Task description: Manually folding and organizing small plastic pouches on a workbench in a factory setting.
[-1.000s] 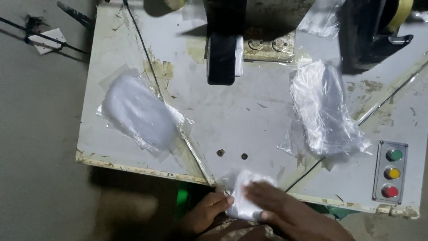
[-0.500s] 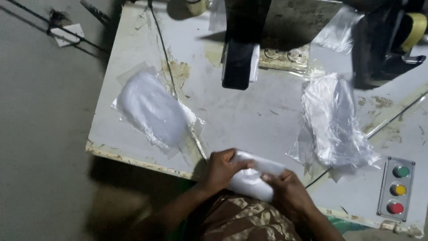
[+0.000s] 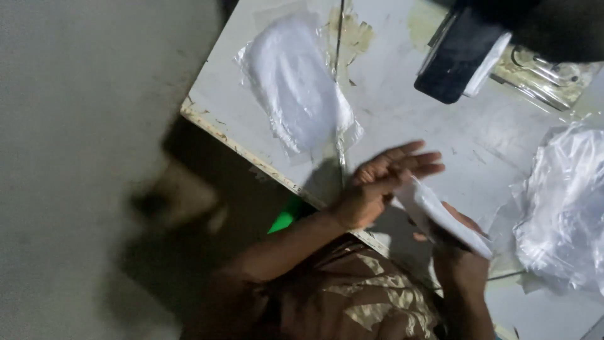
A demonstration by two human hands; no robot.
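- A view from above looks down at a person's two bare hands working at the near edge of a worn, pale work table (image 3: 402,107).
- The left hand (image 3: 377,186) is open, its fingers (image 3: 412,160) stretched out flat and close together, pointing right. Its palm side lies against the upper end of a flat white pad (image 3: 443,217); the hand presses or brushes it rather than gripping it.
- The right hand (image 3: 459,252) is closed around the lower end of the same white pad, holding it from beneath, with the thumb on one face and the fingers mostly hidden behind it.
- The white pad is tilted, running from the left hand's fingertips down and right to the right hand. It is held just above the table's near edge, between the two hands.
- Well left of the hands, a stack of white pads in clear plastic (image 3: 296,82) lies flat on the table.
- To the right of the hands, a heap of crumpled clear plastic bags (image 3: 566,208) rests on the table, near the right hand but apart from it.
- At the top right, a dark machine part (image 3: 456,60) hangs over the table.
- The picture is somewhat blurred, so finer detail cannot be told.
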